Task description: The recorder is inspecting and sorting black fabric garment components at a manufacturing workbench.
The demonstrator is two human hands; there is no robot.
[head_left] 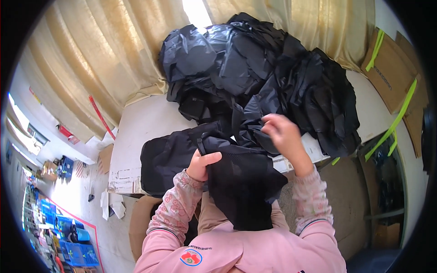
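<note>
The left hand's (pixel 199 166) grip pinches the upper edge of a black fabric piece (pixel 243 186), which hangs over the lap before the white table (pixel 150 111). The right hand (pixel 286 135), fingers bent, hovers near a heap of black fabric (pixel 241 59); I cannot tell if its grip holds anything.
</note>
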